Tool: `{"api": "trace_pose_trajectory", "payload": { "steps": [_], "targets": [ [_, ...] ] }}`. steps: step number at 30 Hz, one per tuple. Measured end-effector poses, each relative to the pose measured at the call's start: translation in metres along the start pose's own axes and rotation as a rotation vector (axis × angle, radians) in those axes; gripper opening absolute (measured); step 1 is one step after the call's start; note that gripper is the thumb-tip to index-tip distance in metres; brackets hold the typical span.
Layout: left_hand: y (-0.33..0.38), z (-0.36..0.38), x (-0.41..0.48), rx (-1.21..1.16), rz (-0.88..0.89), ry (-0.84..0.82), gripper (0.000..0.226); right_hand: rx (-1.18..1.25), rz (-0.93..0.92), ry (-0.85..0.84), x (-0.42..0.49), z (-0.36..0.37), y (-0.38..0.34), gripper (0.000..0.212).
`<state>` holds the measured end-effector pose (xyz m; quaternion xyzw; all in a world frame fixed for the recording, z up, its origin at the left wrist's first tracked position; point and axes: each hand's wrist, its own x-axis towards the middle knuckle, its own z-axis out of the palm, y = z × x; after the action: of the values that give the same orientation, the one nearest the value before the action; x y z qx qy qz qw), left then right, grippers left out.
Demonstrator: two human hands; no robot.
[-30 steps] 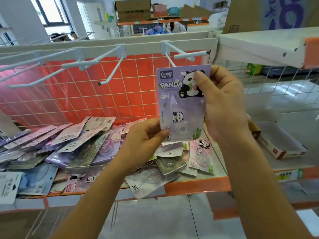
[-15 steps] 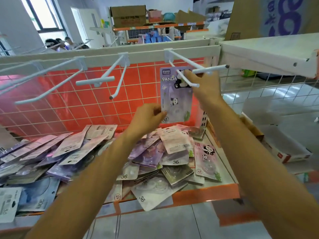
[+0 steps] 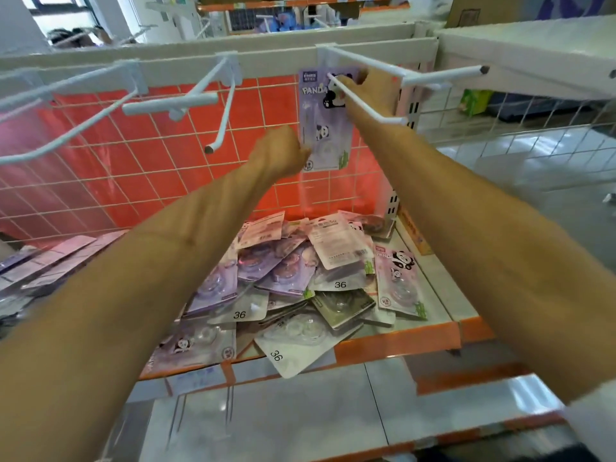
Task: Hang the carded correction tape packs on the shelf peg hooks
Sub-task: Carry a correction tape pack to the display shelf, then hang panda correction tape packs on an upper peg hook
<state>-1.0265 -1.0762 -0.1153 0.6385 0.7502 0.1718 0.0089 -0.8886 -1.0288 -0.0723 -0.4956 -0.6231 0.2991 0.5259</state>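
While the purple carded pack [image 3: 325, 128] is held upright before the red grid panel [image 3: 133, 145], its long axis is set vertical and its printed face square to the white wire peg hook [image 3: 383, 108], which runs from the card's top edge toward the person. The top right corner is pinched by the right hand [image 3: 370, 91], the nearer one to the hang hole; the lower left corner is pinched by the left hand [image 3: 283, 151]. Whether the hole is threaded cannot be told. The card is flat, glossy and stiff, with a clear blister. Loose packs [image 3: 300, 278] are heaped on the orange-edged shelf [image 3: 400, 343] below
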Motion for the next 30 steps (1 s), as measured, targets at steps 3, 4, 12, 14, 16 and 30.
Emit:
{"api": "trace_pose_trajectory", "payload": {
  "steps": [3, 4, 12, 14, 16, 30],
  "targets": [
    [-0.004, 0.011, -0.016, 0.047, -0.013, -0.01, 0.035, 0.022, -0.018, 0.103, -0.016, 0.002, 0.013, 0.016],
    [-0.007, 0.016, -0.024, 0.055, 0.001, -0.032, 0.031, -0.01, -0.012, 0.119, -0.024, 0.003, 0.02, 0.014],
    [-0.037, 0.064, -0.097, -0.029, 0.219, -0.107, 0.03, -0.287, 0.125, -0.359, -0.114, -0.008, 0.075, 0.033],
    [-0.038, 0.076, -0.107, 0.003, 0.317, -0.098, 0.037, -0.444, 0.066, -0.472, -0.127, -0.008, 0.082, 0.033],
    [-0.038, 0.085, -0.112, 0.022, 0.394, -0.072, 0.04, -0.55, 0.044, -0.462, -0.133, -0.008, 0.088, 0.033],
    [-0.015, 0.09, -0.14, -0.124, 0.283, -0.087, 0.032, -0.083, 0.287, -0.03, -0.164, -0.009, 0.099, 0.049]
  ]
}}
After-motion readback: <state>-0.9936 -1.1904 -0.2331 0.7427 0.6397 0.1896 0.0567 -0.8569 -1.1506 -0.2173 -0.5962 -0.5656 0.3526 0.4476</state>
